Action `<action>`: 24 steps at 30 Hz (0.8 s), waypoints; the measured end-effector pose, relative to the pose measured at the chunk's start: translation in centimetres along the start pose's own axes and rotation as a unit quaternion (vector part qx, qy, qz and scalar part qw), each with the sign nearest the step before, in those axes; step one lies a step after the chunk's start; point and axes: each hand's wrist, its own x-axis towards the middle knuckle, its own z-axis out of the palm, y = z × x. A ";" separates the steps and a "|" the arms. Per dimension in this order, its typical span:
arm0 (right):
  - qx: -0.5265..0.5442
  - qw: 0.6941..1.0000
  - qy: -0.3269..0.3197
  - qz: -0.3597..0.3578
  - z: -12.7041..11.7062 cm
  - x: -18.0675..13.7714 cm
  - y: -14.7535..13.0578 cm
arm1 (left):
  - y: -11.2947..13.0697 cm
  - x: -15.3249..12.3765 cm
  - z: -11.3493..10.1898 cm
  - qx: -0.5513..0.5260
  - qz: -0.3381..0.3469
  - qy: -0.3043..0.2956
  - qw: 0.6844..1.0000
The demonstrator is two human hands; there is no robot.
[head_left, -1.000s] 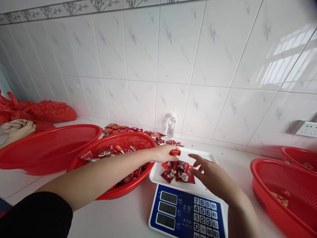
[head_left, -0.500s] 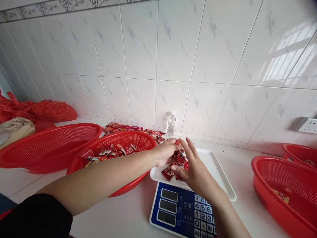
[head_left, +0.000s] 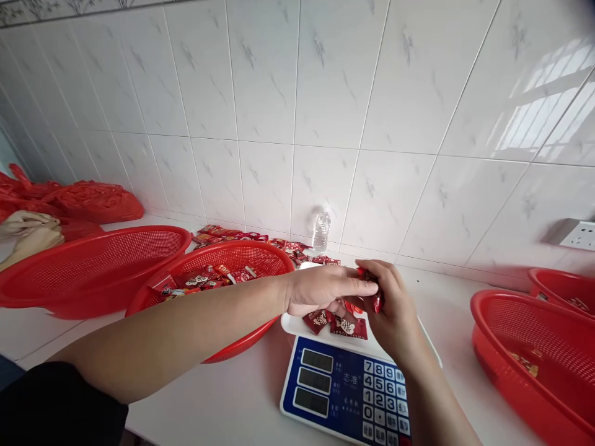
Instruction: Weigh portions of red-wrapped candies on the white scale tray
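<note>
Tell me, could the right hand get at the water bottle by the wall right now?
Probably yes: the water bottle stands uncovered behind the white tray, nothing tall between. But the right hand is closed on a red packet, with the left hand against it.

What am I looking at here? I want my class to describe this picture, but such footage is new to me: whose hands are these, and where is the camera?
No machine here: the camera sits on a person's head, looking forward and down, so the two bare arms reaching in are that person's own. The right hand is closed around a few red wrapped sweets; the left hand reaches across and touches them, though whether it grips them cannot be told. Beneath lie more sweets on a white tray atop a blue scale. Left of it stands a red basket holding sweets, with other red baskets either side. A small water bottle stands by the tiled wall. A co-worker's hand shows at the far left.
</note>
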 end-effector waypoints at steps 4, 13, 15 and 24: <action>-0.007 0.987 0.144 0.076 -0.4 0.1 1.4 | -2.1 -0.5 -0.8 0.236 0.025 0.092 0.967; 0.050 0.963 0.228 0.137 -2.2 0.3 1.3 | -8.8 2.2 -3.6 0.480 -0.127 0.083 0.864; 0.049 0.964 0.223 0.135 -2.1 0.3 1.2 | -9.3 3.3 -3.4 0.482 -0.121 0.088 0.863; 0.059 0.971 0.186 0.135 -2.0 0.4 1.0 | -11.0 7.2 -4.9 0.525 0.039 0.071 0.847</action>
